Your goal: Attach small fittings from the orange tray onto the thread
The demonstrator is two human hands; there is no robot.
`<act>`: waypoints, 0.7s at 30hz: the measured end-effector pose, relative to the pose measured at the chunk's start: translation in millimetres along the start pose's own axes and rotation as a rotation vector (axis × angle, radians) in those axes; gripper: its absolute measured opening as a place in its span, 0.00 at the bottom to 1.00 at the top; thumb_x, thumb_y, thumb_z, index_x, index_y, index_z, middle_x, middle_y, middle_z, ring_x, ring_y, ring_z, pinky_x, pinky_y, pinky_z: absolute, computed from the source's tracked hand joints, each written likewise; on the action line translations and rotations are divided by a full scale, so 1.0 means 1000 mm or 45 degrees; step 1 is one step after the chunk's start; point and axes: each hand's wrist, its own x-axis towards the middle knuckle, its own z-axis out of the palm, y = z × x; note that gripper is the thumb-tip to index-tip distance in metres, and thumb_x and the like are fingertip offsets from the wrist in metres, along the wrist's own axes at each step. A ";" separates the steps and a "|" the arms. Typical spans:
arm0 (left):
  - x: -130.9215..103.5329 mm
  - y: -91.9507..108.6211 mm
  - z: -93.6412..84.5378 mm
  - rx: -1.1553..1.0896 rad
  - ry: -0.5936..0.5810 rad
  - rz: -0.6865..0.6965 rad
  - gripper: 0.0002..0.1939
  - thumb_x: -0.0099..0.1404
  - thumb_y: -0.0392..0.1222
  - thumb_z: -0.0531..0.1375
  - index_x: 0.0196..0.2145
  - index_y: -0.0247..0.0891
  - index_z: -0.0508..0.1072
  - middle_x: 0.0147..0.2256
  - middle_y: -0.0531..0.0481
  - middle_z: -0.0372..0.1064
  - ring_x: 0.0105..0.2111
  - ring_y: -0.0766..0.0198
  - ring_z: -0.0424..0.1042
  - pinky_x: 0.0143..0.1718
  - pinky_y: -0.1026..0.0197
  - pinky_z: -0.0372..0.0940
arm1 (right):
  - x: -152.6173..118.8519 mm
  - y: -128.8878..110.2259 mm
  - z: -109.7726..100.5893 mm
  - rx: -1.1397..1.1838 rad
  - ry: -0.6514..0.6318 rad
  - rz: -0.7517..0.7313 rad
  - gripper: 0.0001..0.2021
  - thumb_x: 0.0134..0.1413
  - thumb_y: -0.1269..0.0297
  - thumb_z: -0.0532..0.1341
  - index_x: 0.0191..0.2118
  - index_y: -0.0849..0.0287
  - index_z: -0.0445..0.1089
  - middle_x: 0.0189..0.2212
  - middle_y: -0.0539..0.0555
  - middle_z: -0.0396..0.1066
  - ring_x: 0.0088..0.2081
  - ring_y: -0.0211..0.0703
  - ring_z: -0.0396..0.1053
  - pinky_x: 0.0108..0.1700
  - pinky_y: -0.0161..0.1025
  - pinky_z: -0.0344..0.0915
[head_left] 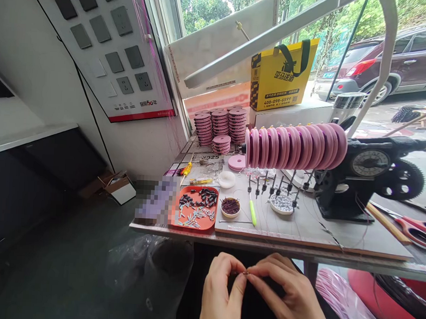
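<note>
Two hands meet nearer the wearer than the orange tray [204, 224] and to its right, and from my distant seat I see a tiny piece [245, 273] between them. The left hand [222, 293] and right hand [288, 289] both pinch it, fingertips together, so neither is nearer; its long axis is too small for me to tell. Just right of the tray sits a dish of dark pins [230, 207]; farther right and higher, the pink spools [295, 145].

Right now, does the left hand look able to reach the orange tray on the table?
Probably yes: the orange tray lies just beyond the table's front edge with nothing visible blocking; however, the left hand and right hand pinch a tiny piece.
</note>
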 end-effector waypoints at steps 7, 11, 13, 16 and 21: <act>-0.002 0.007 -0.001 0.209 0.022 0.140 0.07 0.62 0.36 0.54 0.28 0.39 0.70 0.30 0.50 0.67 0.33 0.59 0.66 0.35 0.59 0.60 | -0.001 -0.001 0.000 -0.218 0.077 -0.201 0.06 0.61 0.71 0.54 0.34 0.57 0.65 0.29 0.51 0.69 0.31 0.43 0.67 0.33 0.39 0.63; 0.001 0.010 -0.004 0.275 0.073 0.129 0.07 0.63 0.40 0.54 0.34 0.41 0.72 0.32 0.49 0.69 0.34 0.57 0.67 0.36 0.56 0.60 | 0.013 -0.006 -0.013 -0.301 0.121 -0.209 0.07 0.62 0.70 0.52 0.33 0.57 0.65 0.28 0.51 0.69 0.30 0.43 0.67 0.32 0.38 0.62; 0.002 0.009 -0.006 0.371 0.125 0.114 0.08 0.64 0.42 0.53 0.37 0.41 0.71 0.32 0.49 0.69 0.34 0.56 0.67 0.36 0.55 0.60 | 0.028 -0.007 -0.019 -0.363 0.140 -0.162 0.09 0.61 0.68 0.51 0.31 0.57 0.65 0.27 0.51 0.69 0.30 0.45 0.67 0.33 0.40 0.61; 0.001 0.003 -0.006 0.522 0.113 0.203 0.08 0.66 0.40 0.50 0.38 0.41 0.69 0.32 0.48 0.69 0.33 0.56 0.67 0.35 0.53 0.61 | 0.053 -0.006 -0.022 -0.450 0.100 -0.080 0.10 0.57 0.68 0.53 0.27 0.58 0.66 0.24 0.52 0.68 0.29 0.47 0.66 0.32 0.41 0.60; -0.002 -0.008 0.004 0.786 0.034 0.445 0.10 0.61 0.32 0.51 0.38 0.39 0.69 0.47 0.41 0.68 0.39 0.54 0.70 0.38 0.52 0.67 | 0.072 -0.004 -0.009 -0.568 0.000 0.054 0.08 0.52 0.72 0.56 0.24 0.58 0.66 0.19 0.51 0.67 0.27 0.47 0.66 0.33 0.41 0.58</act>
